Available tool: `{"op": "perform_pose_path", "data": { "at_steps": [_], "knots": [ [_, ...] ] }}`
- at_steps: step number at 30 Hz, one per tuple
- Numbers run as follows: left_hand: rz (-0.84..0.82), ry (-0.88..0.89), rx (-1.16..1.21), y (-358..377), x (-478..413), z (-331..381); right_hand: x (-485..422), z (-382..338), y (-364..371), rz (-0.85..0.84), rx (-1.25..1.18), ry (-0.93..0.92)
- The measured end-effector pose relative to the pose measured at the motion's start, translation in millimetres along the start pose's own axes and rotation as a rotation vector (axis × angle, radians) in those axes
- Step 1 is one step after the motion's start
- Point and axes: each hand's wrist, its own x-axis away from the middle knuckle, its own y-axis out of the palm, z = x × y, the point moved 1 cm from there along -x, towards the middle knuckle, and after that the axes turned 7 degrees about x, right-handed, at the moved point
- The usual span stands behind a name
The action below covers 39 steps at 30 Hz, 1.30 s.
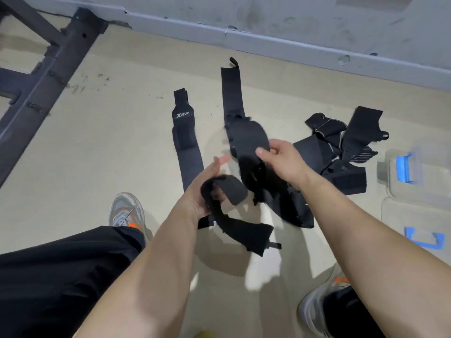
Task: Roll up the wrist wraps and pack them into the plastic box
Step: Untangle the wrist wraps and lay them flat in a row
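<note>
Head view: the person is standing over a beige floor (102, 147), both bare forearms reaching forward and down. The left hand (207, 189) is carrying a short black wrap (229, 189) that is looping over the palm, with its loose tail hanging down beneath the wrist. The fingers are stretching forward and blurring, and the thumb is mostly hiding under the cloth, so I cannot tell whether this hand is clamping the wrap or only bearing it. The right hand (280, 162) is pinching a long black wrap (246, 142) between thumb and curled fingers; the wrap's far end is lying flat on the floor, pointing toward the grey wall (268, 25), and its near end is bunching below the hand.

Just left of it, a logo wrap (183, 123) with white lettering is lying stretched out on the floor. To the right, a pile of wraps (341, 142) is sitting in a tangle, near the clear plastic box (419, 189) with a blue latch at the right edge. Its lid (402, 215), also with a blue latch, is lying on the near side of the box.

A dark metal frame (48, 69) is standing at the upper left. Two grey and orange shoes are showing, the left shoe (127, 211) and the right shoe (322, 311)
</note>
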Motion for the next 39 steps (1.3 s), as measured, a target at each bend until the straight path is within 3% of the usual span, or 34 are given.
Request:
{"op": "perform_pose_path", "data": {
  "at_steps": [4, 10, 13, 16, 20, 24, 27, 31, 34, 39],
  "knots": [
    [-0.007, 0.063, -0.565, 10.2, -7.8, -25.2, -9.4, -7.4, -20.0, 0.085, -0.274, 0.082],
    [-0.040, 0.149, -0.630, 47.8, -30.7, -36.9, -13.0, -33.0, -30.2, 0.099, -0.547, 0.118],
    [0.070, 0.238, -0.714, 58.3, -37.0, -39.4, -15.6, -44.4, -38.8, 0.138, -0.645, 0.172],
    [0.152, 0.282, -0.623, 67.7, -36.9, -34.0, -16.4, -53.9, -45.2, 0.171, -0.705, 0.218],
    [0.229, 0.293, -0.641, 75.8, -38.4, -24.4, -10.2, -56.7, -48.8, 0.048, -0.697, 0.284],
    [0.219, 0.271, -0.779, 81.8, -37.5, -16.2, -3.1, -64.7, -55.8, 0.049, -0.727, 0.233],
    [0.076, 0.189, -0.554, 81.3, -33.9, -18.3, -3.0, -65.0, -65.2, 0.110, -0.821, 0.152],
    [-0.031, 0.135, -0.230, 87.3, -18.8, -16.3, 5.2, -33.9, -55.8, 0.201, -0.479, 0.204],
    [-0.031, 0.097, -0.049, 90.9, -8.6, -13.7, 32.7, 3.9, -32.5, 0.097, -0.114, 0.150],
    [-0.009, 0.036, 0.105, 78.7, -9.2, -19.2, 58.1, 48.5, -15.0, 0.067, 0.162, 0.126]
  ]
}}
